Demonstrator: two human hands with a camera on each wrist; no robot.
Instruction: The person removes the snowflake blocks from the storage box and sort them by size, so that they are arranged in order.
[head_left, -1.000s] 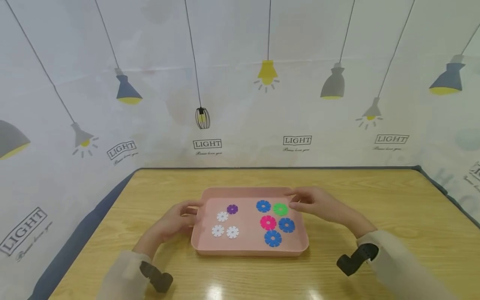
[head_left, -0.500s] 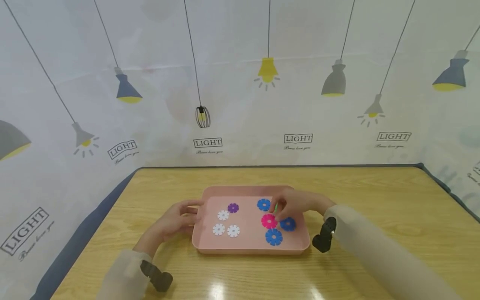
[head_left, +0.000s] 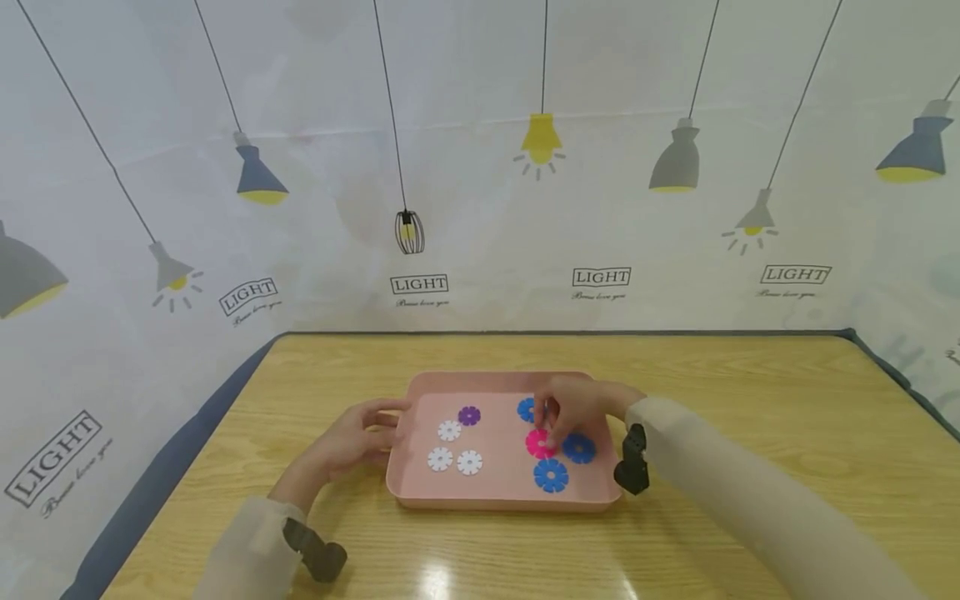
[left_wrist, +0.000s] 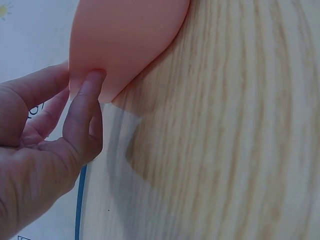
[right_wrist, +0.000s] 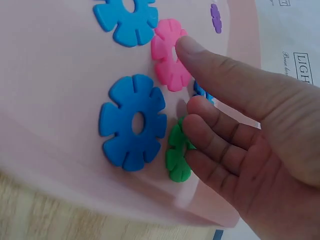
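Pink flower disc (head_left: pixel 538 444), flat in pink tray (head_left: pixel 495 500)

tray (head_left: pixel 487 382) pink | discs (right_wrist: pixel 132 129) blue, pink, green, purple, white | table (head_left: pixel 750 400) light woodgrain

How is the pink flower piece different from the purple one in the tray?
The pink piece is bigger; the purple piece is smaller. The right hand touches the pink piece, but nothing touches the purple one. Pink lies among blue pieces, purple near white ones. Both lie flat in the pink tray.
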